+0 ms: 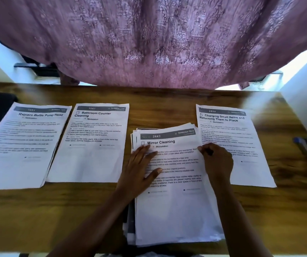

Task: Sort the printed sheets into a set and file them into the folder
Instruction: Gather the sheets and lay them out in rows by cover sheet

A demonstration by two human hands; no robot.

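Left hand flat, fingers straight and spread, pressing on the top sheet, headed "Mirror Cleaning"; right hand, fingers curled, pinches that sheet's right edge. The sheet caps a stack at the near middle of the table, long axis running away from the person, heading at the far end, slightly askew. Laid flat the same way: pump-head sheet and bathroom sheet to the left, charging sheet to the right. Pen at far right; curtain behind.

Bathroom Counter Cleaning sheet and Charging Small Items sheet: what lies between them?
In the head view, the stack topped by the Mirror Cleaning sheet.
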